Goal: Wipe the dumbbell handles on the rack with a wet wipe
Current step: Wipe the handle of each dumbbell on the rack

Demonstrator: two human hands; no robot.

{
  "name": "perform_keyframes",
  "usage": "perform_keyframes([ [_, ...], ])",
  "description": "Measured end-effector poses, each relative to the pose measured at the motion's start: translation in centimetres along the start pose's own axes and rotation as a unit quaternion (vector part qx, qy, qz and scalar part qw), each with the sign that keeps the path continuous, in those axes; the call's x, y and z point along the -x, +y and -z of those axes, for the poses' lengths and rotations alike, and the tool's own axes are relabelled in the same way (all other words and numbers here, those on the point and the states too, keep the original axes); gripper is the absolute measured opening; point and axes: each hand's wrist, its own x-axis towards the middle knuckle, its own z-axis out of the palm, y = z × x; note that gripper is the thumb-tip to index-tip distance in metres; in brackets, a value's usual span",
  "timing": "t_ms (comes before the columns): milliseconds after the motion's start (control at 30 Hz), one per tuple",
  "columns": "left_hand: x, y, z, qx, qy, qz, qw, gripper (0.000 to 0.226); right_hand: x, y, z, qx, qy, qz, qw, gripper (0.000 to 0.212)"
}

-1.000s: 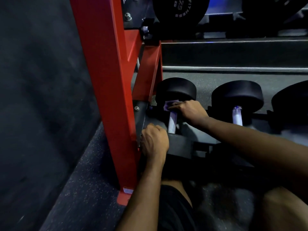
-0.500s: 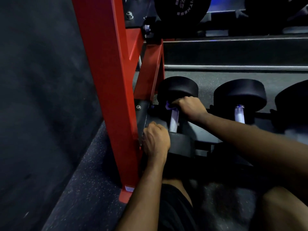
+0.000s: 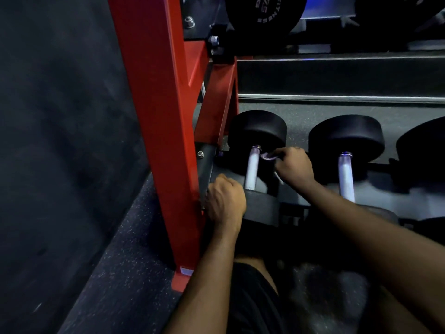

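Below, rack (image 3: 156, 116) cradles dumbbells (image 3: 257, 127).

Red post (image 3: 156, 131) blocks left; room between first handle (image 3: 251, 168) and second handle (image 3: 346, 177) (right hand (image 3: 292, 167) there).

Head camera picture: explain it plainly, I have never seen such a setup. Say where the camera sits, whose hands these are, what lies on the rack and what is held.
There is no machine: a person wears one camera on the head, looking down at their own bare hands. Beside the rack's red upright, black dumbbells lie in a row; the leftmost dumbbell and its neighbour show pale metal handles. The right hand pinches a small wet wipe just right of the leftmost handle, near its far end. The left hand is curled by that dumbbell's near head; whether it grips anything is hidden.
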Motion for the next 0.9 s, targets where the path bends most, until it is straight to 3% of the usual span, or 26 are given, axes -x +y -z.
perform_keyframes([
  [67, 0.0, 0.0, 0.0, 0.000, -0.002, 0.001, 1.000, 0.035, -0.1, -0.8, -0.4, -0.082, 0.016, -0.157, 0.984, 0.029],
  [133, 0.1, 0.1, 0.1, 0.003, -0.003, 0.001, 1.000, 0.036, -0.4, -1.6, -0.6, -0.151, 0.037, -0.285, 0.946, 0.036],
  [233, 0.1, 0.0, 0.1, 0.001, -0.002, 0.004, 1.000, 0.036, -1.0, -3.1, -0.9, -0.225, 0.053, -0.357, 0.905, 0.039],
  [300, 0.1, -0.1, 0.0, 0.002, -0.001, 0.004, 1.000, 0.036, -1.3, -4.7, -1.3, -0.238, 0.060, -0.347, 0.905, 0.035],
  [533, -0.1, -0.2, -0.2, 0.008, -0.001, 0.005, 1.000, 0.037, -0.3, -7.8, -3.6, -0.158, 0.009, -0.234, 0.959, 0.029],
  [733, 0.0, -0.3, -0.2, -0.004, 0.011, -0.009, 1.000, 0.033, -1.3, -6.6, -3.0, -0.202, -0.010, -0.250, 0.947, 0.032],
  [900, -0.3, -0.4, -0.3, 0.000, 0.001, -0.004, 1.000, 0.033, -0.5, -7.2, -3.7, -0.178, 0.009, -0.195, 0.964, 0.017],
])
